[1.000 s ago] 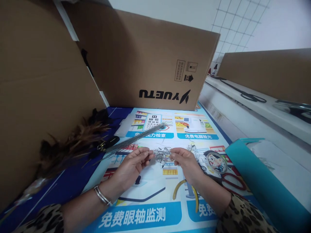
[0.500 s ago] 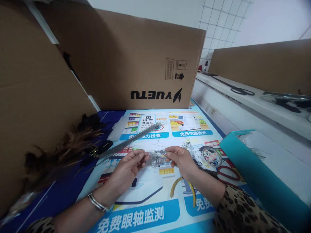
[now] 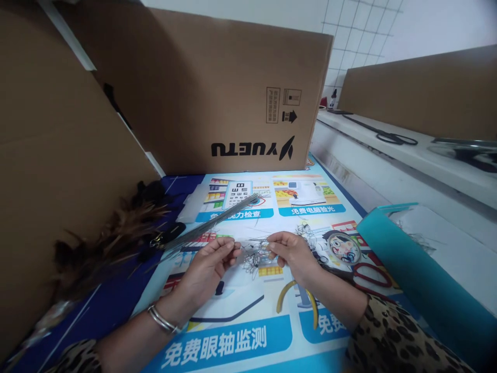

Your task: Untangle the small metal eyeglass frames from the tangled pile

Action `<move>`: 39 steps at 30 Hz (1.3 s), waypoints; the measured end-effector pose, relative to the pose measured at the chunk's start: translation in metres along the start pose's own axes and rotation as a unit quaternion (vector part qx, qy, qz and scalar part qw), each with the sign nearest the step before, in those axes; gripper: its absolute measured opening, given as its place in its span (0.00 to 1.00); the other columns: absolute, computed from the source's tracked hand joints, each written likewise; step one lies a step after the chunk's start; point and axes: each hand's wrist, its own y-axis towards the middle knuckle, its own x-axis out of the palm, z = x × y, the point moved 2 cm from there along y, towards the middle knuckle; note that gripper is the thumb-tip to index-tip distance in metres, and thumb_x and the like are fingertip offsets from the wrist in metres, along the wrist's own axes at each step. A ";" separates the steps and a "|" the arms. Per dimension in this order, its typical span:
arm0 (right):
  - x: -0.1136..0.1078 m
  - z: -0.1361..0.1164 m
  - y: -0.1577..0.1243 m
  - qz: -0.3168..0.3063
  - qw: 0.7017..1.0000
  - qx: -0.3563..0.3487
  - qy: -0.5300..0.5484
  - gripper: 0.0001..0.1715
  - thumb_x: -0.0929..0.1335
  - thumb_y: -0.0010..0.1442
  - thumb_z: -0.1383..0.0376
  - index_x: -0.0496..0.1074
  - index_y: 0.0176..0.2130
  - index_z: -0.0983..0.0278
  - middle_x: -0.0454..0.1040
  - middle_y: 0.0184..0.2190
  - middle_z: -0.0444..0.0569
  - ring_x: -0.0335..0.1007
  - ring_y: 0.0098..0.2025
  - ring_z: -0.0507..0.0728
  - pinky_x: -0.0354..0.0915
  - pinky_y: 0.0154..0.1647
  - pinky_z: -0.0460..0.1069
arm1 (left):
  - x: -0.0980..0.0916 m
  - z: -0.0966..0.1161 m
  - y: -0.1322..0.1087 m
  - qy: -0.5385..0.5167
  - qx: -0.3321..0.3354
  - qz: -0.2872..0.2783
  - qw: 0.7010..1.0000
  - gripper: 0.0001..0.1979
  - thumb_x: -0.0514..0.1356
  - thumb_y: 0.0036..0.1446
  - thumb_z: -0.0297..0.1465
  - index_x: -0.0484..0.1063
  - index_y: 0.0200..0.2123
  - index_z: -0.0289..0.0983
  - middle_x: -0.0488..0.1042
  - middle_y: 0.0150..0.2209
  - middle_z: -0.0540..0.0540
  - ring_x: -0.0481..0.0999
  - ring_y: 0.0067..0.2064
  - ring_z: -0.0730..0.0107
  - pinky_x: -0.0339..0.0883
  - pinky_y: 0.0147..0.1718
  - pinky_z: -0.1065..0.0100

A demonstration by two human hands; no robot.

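Observation:
My left hand [image 3: 209, 264] and my right hand [image 3: 292, 255] are held close together above a printed poster [image 3: 233, 331], each pinching one side of a small tangle of thin silver wire [image 3: 254, 255]. Fingers of both hands are closed on it. A bundle of straight thin wires [image 3: 212, 225] lies just beyond my left hand, running up toward the eye-chart picture. More bent wire pieces [image 3: 306, 234] lie behind my right hand. A silver bangle [image 3: 163, 318] sits on my left wrist.
Cardboard panels stand at the left [image 3: 58, 155] and back [image 3: 217, 93]. Brown feathers [image 3: 112, 243] lie at the left. Yellow-handled pliers [image 3: 298, 300] and red-handled scissors [image 3: 368, 277] rest under my right forearm. A teal tray [image 3: 411, 280] sits at the right, below a white ledge [image 3: 407, 155].
Both hands stay pinched on the wire tangle and have shifted only slightly; the camera view has moved a little.

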 end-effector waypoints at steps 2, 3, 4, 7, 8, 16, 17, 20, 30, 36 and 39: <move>0.001 0.000 -0.001 0.005 1.000 -0.003 -0.008 0.09 0.70 0.48 0.64 0.72 0.32 0.65 0.68 0.20 0.42 0.63 0.21 0.48 0.53 0.16 0.42 | 0.000 0.000 0.000 0.011 0.003 0.013 1.000 0.08 0.63 0.50 0.28 0.70 0.35 0.35 0.74 0.35 0.45 0.73 0.34 0.71 0.66 0.30 0.72; 0.001 0.000 -0.002 0.006 1.000 -0.004 -0.012 0.09 0.70 0.48 0.64 0.72 0.32 0.65 0.68 0.20 0.42 0.63 0.21 0.48 0.53 0.16 0.42 | 0.001 0.001 0.000 0.019 0.008 0.018 1.000 0.08 0.64 0.50 0.29 0.70 0.34 0.35 0.74 0.35 0.45 0.73 0.34 0.72 0.66 0.30 0.72; 0.002 0.000 -0.002 0.005 1.000 -0.002 -0.016 0.09 0.70 0.48 0.64 0.72 0.32 0.64 0.68 0.20 0.41 0.63 0.21 0.48 0.53 0.16 0.42 | 0.001 0.002 0.000 0.028 0.013 0.021 0.999 0.08 0.64 0.50 0.29 0.70 0.34 0.34 0.74 0.35 0.45 0.73 0.33 0.72 0.66 0.30 0.72; 0.003 0.003 -0.002 0.008 0.999 0.001 -0.044 0.08 0.69 0.49 0.63 0.71 0.32 0.64 0.68 0.20 0.42 0.64 0.22 0.50 0.54 0.16 0.43 | 0.003 0.005 0.000 0.040 0.029 0.029 0.998 0.09 0.64 0.48 0.29 0.71 0.34 0.34 0.75 0.34 0.45 0.74 0.33 0.72 0.65 0.32 0.71; 0.003 0.004 -0.001 0.010 0.998 -0.005 -0.059 0.08 0.68 0.49 0.63 0.71 0.32 0.64 0.67 0.20 0.42 0.65 0.22 0.50 0.54 0.16 0.43 | 0.004 0.006 0.000 0.040 0.031 0.029 0.998 0.10 0.65 0.48 0.29 0.71 0.35 0.34 0.75 0.34 0.45 0.74 0.34 0.72 0.65 0.33 0.71; 0.003 0.011 -0.002 0.007 0.982 -0.077 -0.170 0.07 0.65 0.53 0.64 0.72 0.33 0.61 0.71 0.28 0.44 0.70 0.28 0.53 0.62 0.26 0.47 | 0.002 0.005 0.003 0.023 0.030 0.014 0.999 0.10 0.64 0.48 0.29 0.71 0.35 0.33 0.75 0.36 0.44 0.74 0.36 0.69 0.64 0.32 0.71; 0.003 0.012 -0.002 0.006 0.982 -0.075 -0.172 0.07 0.65 0.54 0.64 0.72 0.34 0.61 0.71 0.29 0.44 0.71 0.29 0.54 0.62 0.26 0.47 | 0.002 0.005 0.003 0.020 0.030 0.012 0.999 0.10 0.65 0.48 0.29 0.71 0.35 0.33 0.75 0.36 0.44 0.74 0.36 0.69 0.64 0.32 0.71; 0.004 0.013 -0.002 0.011 0.983 -0.068 -0.171 0.07 0.65 0.54 0.63 0.72 0.34 0.61 0.72 0.29 0.45 0.72 0.30 0.55 0.61 0.23 0.46 | 0.001 0.005 0.003 0.016 0.027 0.005 0.999 0.09 0.65 0.48 0.29 0.70 0.34 0.34 0.75 0.35 0.45 0.74 0.36 0.70 0.64 0.33 0.71; 0.005 0.014 -0.001 0.006 0.987 -0.063 -0.148 0.06 0.66 0.53 0.63 0.71 0.33 0.62 0.70 0.25 0.44 0.72 0.29 0.56 0.59 0.19 0.44 | 0.002 0.006 0.001 0.020 0.039 -0.005 0.999 0.07 0.63 0.50 0.29 0.71 0.33 0.35 0.75 0.34 0.46 0.73 0.35 0.72 0.63 0.34 0.70; 0.003 0.017 -0.001 0.007 0.987 -0.072 -0.143 0.07 0.66 0.53 0.62 0.71 0.34 0.61 0.71 0.26 0.45 0.71 0.29 0.55 0.59 0.20 0.45 | 0.003 0.005 0.000 0.024 0.047 -0.004 0.999 0.07 0.64 0.48 0.29 0.72 0.32 0.35 0.75 0.33 0.46 0.73 0.35 0.71 0.62 0.33 0.71; 0.004 0.015 -0.002 0.006 0.990 -0.064 -0.129 0.08 0.67 0.53 0.62 0.72 0.34 0.62 0.72 0.27 0.46 0.71 0.30 0.55 0.59 0.20 0.45 | 0.002 0.006 0.000 0.030 0.049 -0.007 0.998 0.07 0.64 0.48 0.29 0.71 0.32 0.35 0.75 0.33 0.46 0.73 0.36 0.70 0.61 0.32 0.72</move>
